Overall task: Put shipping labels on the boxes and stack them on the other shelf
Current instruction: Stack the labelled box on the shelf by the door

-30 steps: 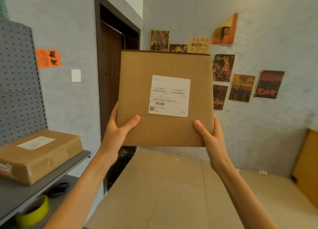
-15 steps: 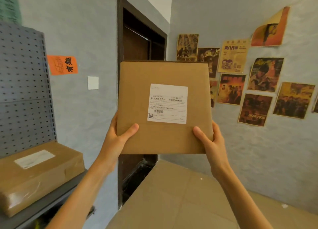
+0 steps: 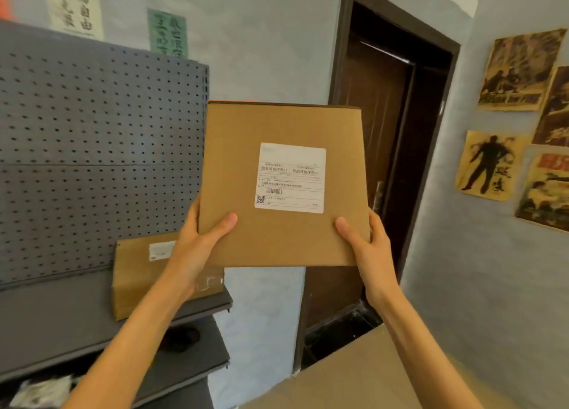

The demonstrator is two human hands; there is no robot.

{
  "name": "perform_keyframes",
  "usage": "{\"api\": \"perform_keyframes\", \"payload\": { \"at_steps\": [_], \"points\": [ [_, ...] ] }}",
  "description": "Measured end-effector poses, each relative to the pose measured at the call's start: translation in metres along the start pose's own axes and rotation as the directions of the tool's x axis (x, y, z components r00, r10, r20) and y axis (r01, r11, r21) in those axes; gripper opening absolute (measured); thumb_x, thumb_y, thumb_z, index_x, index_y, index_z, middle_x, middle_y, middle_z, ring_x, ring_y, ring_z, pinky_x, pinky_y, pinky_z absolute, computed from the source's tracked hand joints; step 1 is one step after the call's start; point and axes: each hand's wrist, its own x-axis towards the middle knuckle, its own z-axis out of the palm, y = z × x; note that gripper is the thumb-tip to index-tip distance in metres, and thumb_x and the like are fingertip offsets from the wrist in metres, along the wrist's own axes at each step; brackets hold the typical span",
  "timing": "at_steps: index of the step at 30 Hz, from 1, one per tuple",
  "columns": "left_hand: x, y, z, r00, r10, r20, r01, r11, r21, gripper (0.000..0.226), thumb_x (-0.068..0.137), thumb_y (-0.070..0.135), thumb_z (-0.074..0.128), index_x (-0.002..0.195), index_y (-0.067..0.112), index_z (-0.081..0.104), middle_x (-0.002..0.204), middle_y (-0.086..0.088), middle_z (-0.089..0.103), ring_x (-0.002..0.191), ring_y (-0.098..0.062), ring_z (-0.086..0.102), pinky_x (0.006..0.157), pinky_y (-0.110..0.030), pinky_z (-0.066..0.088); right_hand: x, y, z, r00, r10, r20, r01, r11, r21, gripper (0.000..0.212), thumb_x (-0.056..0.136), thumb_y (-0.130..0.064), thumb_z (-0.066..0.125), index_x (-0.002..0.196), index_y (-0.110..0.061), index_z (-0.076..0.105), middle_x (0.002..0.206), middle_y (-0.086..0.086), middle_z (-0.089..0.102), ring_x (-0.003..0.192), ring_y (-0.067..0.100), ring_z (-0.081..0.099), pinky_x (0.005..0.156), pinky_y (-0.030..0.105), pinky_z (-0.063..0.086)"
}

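Shelf point(image 3: 61, 310): grey metal, with a pegboard back; it stands at the left, and I judge it to be the shelf where the stack goes.
Box on shelf point(image 3: 138, 273): it lies flat near the right front corner of the shelf, its own small label facing up; probably the base of the stack.
Left hand point(image 3: 197, 242): it grips the lower left corner of the held box, thumb on the front face, fingers hidden behind.
Held box point(image 3: 283, 187): it is in the air, tilted towards the camera, above and right of the shelf's right edge; two hands keep it steady for carrying.
Shipping label point(image 3: 291, 178): already stuck on the box's front face.
Right hand point(image 3: 366, 245): it grips the lower right corner in the same manner.
Change: the view has turned left; the shelf and its box now sit nearer the middle, the door is behind the held box, and the posters have slid to the right edge; the grip is the same.
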Motion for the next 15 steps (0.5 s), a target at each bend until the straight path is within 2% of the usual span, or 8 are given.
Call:
{"api": "perform_keyframes", "payload": {
  "at_steps": [3,7,11,15],
  "points": [
    [-0.005,-0.005,-0.021,0.993,-0.008,-0.121,0.012,0.999,0.036,0.083,0.066,0.045,0.069,0.141,0.034,0.035,0.125,0.007,0.059,0.109,-0.014,0.059,0.090,-0.034,0.048,0.015,0.010,0.021,0.993,0.022,0.114,-0.029,0.998,0.057,0.056,0.081,-0.037,0.068,0.131,-0.032,0.042,0.115,-0.015,0.061,0.091,-0.004,0.064,0.065,0.011,0.052],
    [-0.011,-0.006,-0.052,0.973,-0.011,-0.232,0.033,0.996,0.088,0.088,0.067,0.049,0.074,0.143,0.037,0.032,0.128,0.008,0.057,0.111,-0.016,0.059,0.098,-0.042,0.047,0.027,0.028,0.057,0.972,0.062,0.225,-0.084,0.992,0.090,0.061,0.080,-0.043,0.066,0.135,-0.030,0.040,0.121,-0.011,0.059,0.102,0.009,0.063,0.082,0.026,0.055],
    [-0.007,-0.008,-0.081,0.945,0.011,-0.327,0.040,0.988,0.150,0.092,0.067,0.048,0.069,0.146,0.034,0.025,0.137,0.008,0.050,0.115,-0.015,0.056,0.095,-0.039,0.048,0.036,0.043,0.096,0.949,0.098,0.300,-0.140,0.983,0.122,0.066,0.072,-0.051,0.064,0.131,-0.035,0.040,0.116,-0.018,0.057,0.099,0.008,0.062,0.071,0.017,0.050],
    [0.003,-0.016,-0.105,0.918,0.015,-0.396,0.053,0.986,0.159,0.082,0.072,0.043,0.066,0.144,0.028,0.030,0.135,0.005,0.050,0.112,-0.015,0.057,0.088,-0.035,0.049,0.044,0.062,0.133,0.924,0.161,0.345,-0.212,0.971,0.114,0.057,0.080,-0.046,0.066,0.126,-0.033,0.036,0.108,-0.017,0.055,0.096,0.006,0.060,0.072,0.019,0.050]
  ]
}}
